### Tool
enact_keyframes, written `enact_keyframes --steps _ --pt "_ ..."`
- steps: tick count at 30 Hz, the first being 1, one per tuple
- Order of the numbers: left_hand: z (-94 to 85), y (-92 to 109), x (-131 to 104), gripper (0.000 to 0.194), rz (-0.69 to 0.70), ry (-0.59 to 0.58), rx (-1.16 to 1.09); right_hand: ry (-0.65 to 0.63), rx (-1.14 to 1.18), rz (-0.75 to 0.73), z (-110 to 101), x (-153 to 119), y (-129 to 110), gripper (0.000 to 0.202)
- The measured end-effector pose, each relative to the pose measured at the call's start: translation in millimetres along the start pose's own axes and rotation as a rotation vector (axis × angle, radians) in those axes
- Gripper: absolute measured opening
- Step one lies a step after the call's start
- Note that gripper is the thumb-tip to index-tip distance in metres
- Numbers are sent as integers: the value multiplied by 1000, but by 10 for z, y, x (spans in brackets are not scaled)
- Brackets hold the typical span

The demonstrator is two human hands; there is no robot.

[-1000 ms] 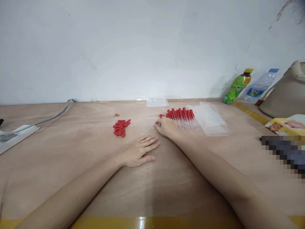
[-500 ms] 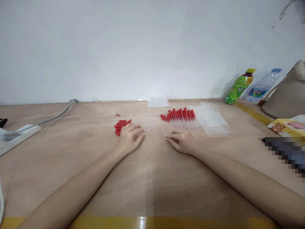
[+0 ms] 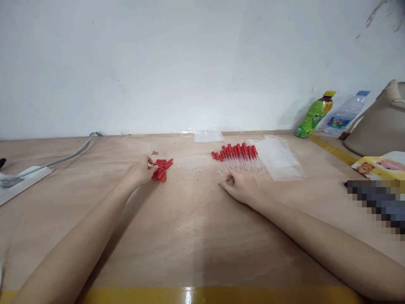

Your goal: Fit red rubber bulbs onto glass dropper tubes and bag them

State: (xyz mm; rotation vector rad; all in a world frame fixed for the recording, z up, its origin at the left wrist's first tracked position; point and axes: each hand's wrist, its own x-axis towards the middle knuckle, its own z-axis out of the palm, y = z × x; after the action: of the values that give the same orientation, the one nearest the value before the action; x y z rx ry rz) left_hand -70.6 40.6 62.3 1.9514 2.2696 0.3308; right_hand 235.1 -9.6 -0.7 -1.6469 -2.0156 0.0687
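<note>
My left hand [image 3: 141, 171] is at the left edge of a loose pile of red rubber bulbs [image 3: 163, 169], thumb and forefinger apart around the nearest ones. Right of the pile, a row of thin clear tubes [image 3: 191, 165] lies side by side. My right hand [image 3: 241, 185] rests on the table with fingers curled and a gap between thumb and forefinger. Its fingertips are by the lower ends of several droppers [image 3: 238, 154], clear tubes topped with red bulbs. Part of those tubes is hidden behind the hand.
Clear plastic bags [image 3: 281, 158] lie right of the droppers, and another bag [image 3: 208, 137] is by the wall. A green bottle [image 3: 314, 116], a clear bottle [image 3: 346, 114] and a beige bag [image 3: 375, 122] stand at right. A power strip [image 3: 27, 183] with a cable is at left.
My left hand has moved left from over the clear tubes to the red bulbs, uncovering the tube row. My right hand stays nearly in place, its thumb and forefinger now farther apart.
</note>
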Motion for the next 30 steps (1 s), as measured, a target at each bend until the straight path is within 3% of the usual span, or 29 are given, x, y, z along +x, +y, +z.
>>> enact_keyframes --steps 7,11,16,18,20,24,30 --pt "-17 47 -61 28 99 130 52 -41 -67 -27 1 -35 -6 17" --pt "-5 151 -139 25 208 273 121 -26 -114 -39 -27 -57 -28 16" --pt "246 333 -285 24 422 409 -114 34 -134 -77 -89 -79 -47 15" --pt "402 419 -375 21 564 381 -297 48 -105 -125 -106 -80 -44 14" --pt "541 493 -468 19 663 267 -436 41 -49 -168 -113 -79 -34 12" --pt "682 557 -595 21 790 60 -469 19 5 -235 -78 -81 13 13" --pt "709 558 -591 29 881 163 -261 40 9 -420 31 -80 96 23"
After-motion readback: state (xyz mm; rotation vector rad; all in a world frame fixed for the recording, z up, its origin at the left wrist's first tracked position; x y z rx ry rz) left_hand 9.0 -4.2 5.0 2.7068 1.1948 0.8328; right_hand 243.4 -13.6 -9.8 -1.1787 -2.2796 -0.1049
